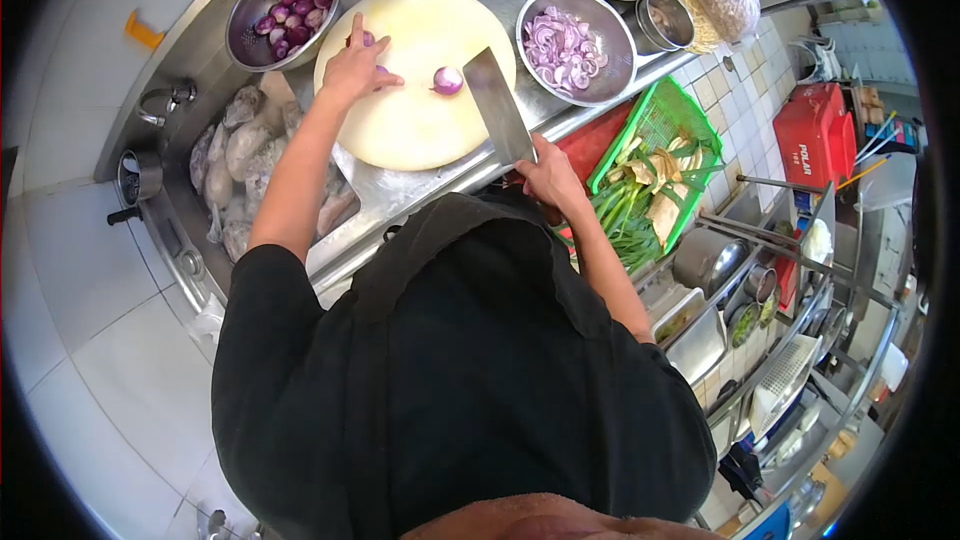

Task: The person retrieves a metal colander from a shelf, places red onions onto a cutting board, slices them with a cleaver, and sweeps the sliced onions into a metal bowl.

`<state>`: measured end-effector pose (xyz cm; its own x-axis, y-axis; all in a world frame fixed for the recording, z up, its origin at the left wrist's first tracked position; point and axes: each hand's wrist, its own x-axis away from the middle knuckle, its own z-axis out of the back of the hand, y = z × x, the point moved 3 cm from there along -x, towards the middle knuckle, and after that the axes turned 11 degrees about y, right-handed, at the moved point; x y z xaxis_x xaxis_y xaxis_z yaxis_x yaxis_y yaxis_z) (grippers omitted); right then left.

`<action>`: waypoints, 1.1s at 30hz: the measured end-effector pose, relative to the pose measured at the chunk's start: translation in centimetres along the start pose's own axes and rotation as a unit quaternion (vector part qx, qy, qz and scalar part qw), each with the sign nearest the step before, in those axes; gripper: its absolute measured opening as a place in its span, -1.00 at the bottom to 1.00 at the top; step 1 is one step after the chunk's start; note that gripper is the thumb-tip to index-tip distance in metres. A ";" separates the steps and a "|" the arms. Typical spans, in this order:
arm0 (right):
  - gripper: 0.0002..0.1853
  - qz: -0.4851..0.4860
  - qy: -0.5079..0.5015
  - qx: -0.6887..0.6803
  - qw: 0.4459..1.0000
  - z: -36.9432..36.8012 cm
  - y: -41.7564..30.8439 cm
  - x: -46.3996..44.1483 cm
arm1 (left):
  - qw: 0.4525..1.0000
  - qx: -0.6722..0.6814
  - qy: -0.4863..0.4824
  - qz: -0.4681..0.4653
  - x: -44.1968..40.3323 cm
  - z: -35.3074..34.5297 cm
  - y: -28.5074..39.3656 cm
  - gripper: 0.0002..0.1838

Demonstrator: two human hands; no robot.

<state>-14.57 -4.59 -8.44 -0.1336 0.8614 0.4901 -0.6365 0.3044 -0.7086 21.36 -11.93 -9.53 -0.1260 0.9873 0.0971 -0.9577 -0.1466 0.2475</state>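
On the left part of the round pale cutting board [440, 25], my left hand [349, 72] rests with its fingers spread. A peeled red onion [367, 39] shows by its fingertips, and a bit of purple onion peeks out between the fingers. Another red onion [447, 81] lies right of centre on the board, apart from the hand. My right hand [552, 180] is closed round the handle of a cleaver [497, 105]. Its broad blade points away from me over the board's right edge, clear of the onions.
A colander of whole red onions [237, 28] stands at the upper left, a bowl of sliced onions [622, 75] at the right. Bagged food [245, 145] fills the sink on the left. A green basket [712, 135] holds leafy vegetables. Metal racks [800, 210] stand further right.
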 end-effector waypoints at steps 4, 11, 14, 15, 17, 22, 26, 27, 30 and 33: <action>-0.67 -0.007 -0.016 0.010 1.000 0.3 -0.2 -0.2 | 0.980 -0.015 0.166 -0.112 3.5 -0.3 5.8 -0.30; -0.66 0.048 -0.008 0.069 0.996 1.3 -1.5 -0.2 | 0.900 0.406 0.156 -0.036 3.8 -7.7 7.5 -0.63; -0.63 0.194 0.091 0.156 0.964 0.4 0.7 -0.9 | 0.891 0.394 0.196 -0.112 6.5 -8.0 8.1 -0.67; -0.63 0.173 0.083 0.173 0.966 0.3 0.4 -0.4 | 0.886 0.401 0.208 -0.104 7.4 -8.2 7.9 -0.66; -0.61 0.126 0.066 0.209 0.968 0.2 -0.7 1.0 | 0.875 0.417 0.228 -0.088 9.0 -8.7 8.0 -0.66; -0.71 0.181 0.094 0.254 0.946 0.7 -1.6 2.1 | 0.873 0.372 0.301 -0.095 9.7 -8.2 8.2 -0.71; -0.76 0.247 0.114 0.270 0.924 1.5 -3.4 4.2 | 0.872 0.352 0.325 -0.106 9.8 -8.0 8.7 -0.74; -0.77 0.249 0.105 0.280 0.921 1.5 -3.7 4.5 | 0.874 0.347 0.323 -0.102 10.0 -7.9 8.9 -0.74; -0.79 0.262 0.095 0.300 0.912 1.4 -4.0 4.8 | 0.875 0.335 0.335 -0.102 9.8 -8.1 9.0 -0.74; -0.82 0.270 0.103 0.310 0.906 1.0 -3.9 5.0 | 0.870 0.344 0.339 -0.100 9.6 -8.4 9.1 -0.70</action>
<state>-13.54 -1.85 -2.67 -0.4484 0.8938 0.0057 -0.8333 -0.4156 -0.3646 9.25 -3.24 -14.40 -0.3218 0.7726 -0.5473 -0.6262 0.2599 0.7350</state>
